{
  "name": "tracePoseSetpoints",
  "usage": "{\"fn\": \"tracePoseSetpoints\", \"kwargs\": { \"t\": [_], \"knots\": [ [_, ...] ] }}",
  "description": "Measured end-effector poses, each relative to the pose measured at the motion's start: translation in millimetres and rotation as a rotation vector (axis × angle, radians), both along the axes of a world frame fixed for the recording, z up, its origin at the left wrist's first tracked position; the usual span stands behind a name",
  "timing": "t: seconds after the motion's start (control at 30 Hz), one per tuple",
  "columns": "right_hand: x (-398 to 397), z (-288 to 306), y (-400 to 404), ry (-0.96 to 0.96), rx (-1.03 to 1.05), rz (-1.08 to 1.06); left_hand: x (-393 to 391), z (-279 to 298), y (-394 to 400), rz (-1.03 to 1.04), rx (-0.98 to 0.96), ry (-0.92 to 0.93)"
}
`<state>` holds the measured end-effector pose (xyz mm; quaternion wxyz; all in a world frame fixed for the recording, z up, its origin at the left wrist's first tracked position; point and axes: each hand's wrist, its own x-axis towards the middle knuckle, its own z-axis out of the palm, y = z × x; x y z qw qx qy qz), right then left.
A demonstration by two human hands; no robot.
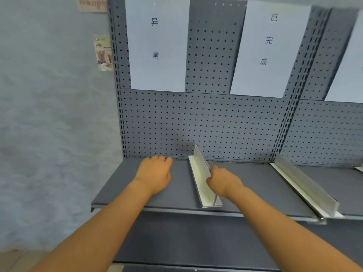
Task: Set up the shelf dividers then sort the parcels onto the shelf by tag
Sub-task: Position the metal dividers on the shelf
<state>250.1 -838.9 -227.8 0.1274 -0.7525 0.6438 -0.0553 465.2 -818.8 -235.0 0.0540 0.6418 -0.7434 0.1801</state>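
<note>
A metal T-shaped divider (200, 173) stands upright on the grey shelf (180, 195), running from the pegboard back to the front edge. My right hand (222, 182) grips its upright wall from the right side, about midway along. My left hand (155, 173) rests knuckles-up on the shelf to the left of the divider, fingers curled under, holding nothing. A second divider (306, 188) stands at the shelf's right end. No parcels are in view.
White paper tags hang on the grey pegboard (206, 122): one at the left (157, 46), one at the middle (269, 48), part of a third at the far right (347, 75). A grey wall (55, 114) borders the shelf on the left. Another divider's tip (359, 169) shows far right.
</note>
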Motion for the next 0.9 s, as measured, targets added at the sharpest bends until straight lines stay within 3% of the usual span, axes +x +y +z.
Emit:
{"fn": "tracePoseSetpoints", "kwargs": {
  "t": [0.33, 0.9],
  "knots": [
    [-82.9, -4.7, -16.1, 0.015, 0.005, -0.002, -68.4, 0.0, -2.3, 0.048, -0.004, 0.020],
    [-27.6, -26.4, -15.2, -0.076, 0.090, -0.005, -27.1, -12.0, -5.9, 0.039, 0.065, 0.024]
  ]
}}
